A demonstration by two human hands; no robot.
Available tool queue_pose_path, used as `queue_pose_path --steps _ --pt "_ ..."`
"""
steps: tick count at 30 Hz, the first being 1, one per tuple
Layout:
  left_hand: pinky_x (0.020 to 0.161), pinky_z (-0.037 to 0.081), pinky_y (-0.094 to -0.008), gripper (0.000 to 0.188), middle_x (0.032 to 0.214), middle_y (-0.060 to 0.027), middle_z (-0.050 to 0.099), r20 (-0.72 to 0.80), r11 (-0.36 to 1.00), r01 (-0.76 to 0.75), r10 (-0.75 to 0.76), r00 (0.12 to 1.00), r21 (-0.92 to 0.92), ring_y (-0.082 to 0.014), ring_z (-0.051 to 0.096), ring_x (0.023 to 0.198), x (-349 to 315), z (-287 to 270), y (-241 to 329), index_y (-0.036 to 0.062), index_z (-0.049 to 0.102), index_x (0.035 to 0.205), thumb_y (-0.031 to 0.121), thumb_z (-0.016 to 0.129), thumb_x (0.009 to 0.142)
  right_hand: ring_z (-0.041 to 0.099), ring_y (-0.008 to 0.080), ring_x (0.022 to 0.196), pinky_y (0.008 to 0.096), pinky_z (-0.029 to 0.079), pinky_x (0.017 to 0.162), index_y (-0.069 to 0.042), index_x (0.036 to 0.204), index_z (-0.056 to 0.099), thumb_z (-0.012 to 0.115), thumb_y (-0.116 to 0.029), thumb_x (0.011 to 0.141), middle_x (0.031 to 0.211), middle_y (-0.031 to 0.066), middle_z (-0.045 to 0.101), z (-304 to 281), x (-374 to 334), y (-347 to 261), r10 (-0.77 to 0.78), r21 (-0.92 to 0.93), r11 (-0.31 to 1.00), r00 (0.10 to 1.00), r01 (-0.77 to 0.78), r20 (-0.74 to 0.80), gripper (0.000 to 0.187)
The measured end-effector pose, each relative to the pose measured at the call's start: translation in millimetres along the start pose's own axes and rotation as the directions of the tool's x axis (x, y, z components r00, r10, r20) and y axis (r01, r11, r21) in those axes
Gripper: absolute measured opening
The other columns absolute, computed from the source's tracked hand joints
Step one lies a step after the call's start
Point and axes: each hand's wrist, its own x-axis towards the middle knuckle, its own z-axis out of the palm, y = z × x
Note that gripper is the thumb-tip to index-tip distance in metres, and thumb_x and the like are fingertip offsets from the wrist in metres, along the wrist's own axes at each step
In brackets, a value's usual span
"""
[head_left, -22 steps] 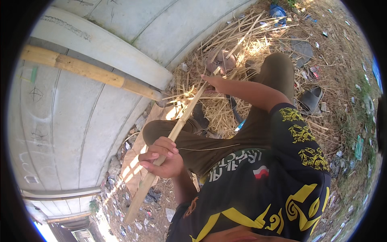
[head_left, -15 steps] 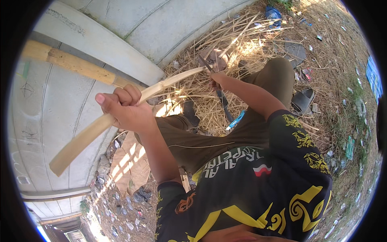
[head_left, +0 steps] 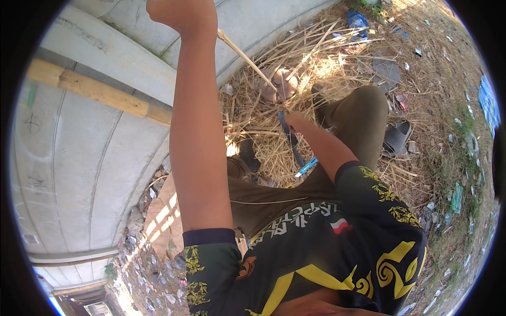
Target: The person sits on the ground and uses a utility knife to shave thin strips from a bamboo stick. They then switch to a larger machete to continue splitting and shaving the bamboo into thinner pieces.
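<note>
My left hand [head_left: 182, 13] is raised at the upper edge, its fingers partly cut off by the picture. From behind the wrist a pale bamboo strip [head_left: 247, 59] slants down to a brownish rounded block [head_left: 279, 85], its end at or against the block. The hand looks closed around the strip's upper part, which is hidden. Lower down, between my knees, my right hand [head_left: 295, 122] is closed. A knife blade showed in it a moment earlier; now the blade cannot be made out. Beside this hand runs a dark curved strap-like piece [head_left: 291, 139].
Loose bamboo shavings [head_left: 274, 152] cover the ground around my feet. A light-blue tool [head_left: 305, 166] lies near my thigh, and a dark sandal [head_left: 397, 138] beyond my knee. Grey wall panels [head_left: 79, 174] with a bamboo pole [head_left: 95, 87] stand on the left.
My left hand has swung up and away, tilting the bamboo strip so its far end meets the block. My right hand has dropped slightly toward me, and its blade no longer shows.
</note>
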Motion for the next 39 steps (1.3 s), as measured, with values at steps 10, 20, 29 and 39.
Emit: queue_pose_path --steps 10,20,29,39 --pt "0.075 0.049 -0.0457 0.052 0.087 -0.024 0.066 -0.125 0.967 -0.15 0.178 0.976 0.208 -0.0371 0.062 0.079 40 -16 -57 -0.0113 0.064 0.098 0.036 0.047 0.109 0.044 0.0116 0.051 0.0361 0.038 0.052 0.0 0.064 0.055 0.075 -0.025 0.088 0.055 0.0012 0.051 19 -90 -57 -0.678 0.392 0.507 0.636 0.768 -0.369 0.039" --pt "0.078 0.049 -0.0457 0.051 0.092 -0.0261 0.067 -0.103 0.975 -0.08 0.103 0.989 0.207 -0.039 0.063 0.084 46 -44 -65 -0.0118 0.064 0.103 0.036 0.046 0.109 0.056 0.0212 0.042 0.0374 0.046 0.042 0.002 0.069 0.061 0.071 -0.024 0.085 0.053 0.0102 0.058 17 -68 -13 -0.236 -0.026 0.97 0.963 0.241 0.129 0.032" --pt "0.081 0.05 -0.0458 0.051 0.096 -0.0281 0.067 -0.087 0.977 -0.091 0.109 0.99 0.194 -0.0406 0.063 0.088 33 -27 -59 -0.0123 0.063 0.107 0.035 0.045 0.109 0.06 0.0215 0.046 0.0377 0.048 0.045 0.003 0.069 0.06 0.068 -0.028 0.09 0.057 0.0108 0.059 18 -58 -6 -0.386 -0.064 0.919 0.921 0.389 0.051 0.039" --pt "0.081 0.05 -0.0463 0.05 0.096 -0.0287 0.067 -0.066 0.975 -0.162 0.174 0.983 0.151 -0.0415 0.063 0.088 16 1 -51 -0.0126 0.063 0.109 0.034 0.044 0.11 0.051 0.0195 0.043 0.0388 0.042 0.042 0.0 0.07 0.054 0.066 -0.023 0.093 0.055 0.0082 0.052 15 -69 -15 -0.27 0.069 0.961 0.962 0.267 0.047 0.035"
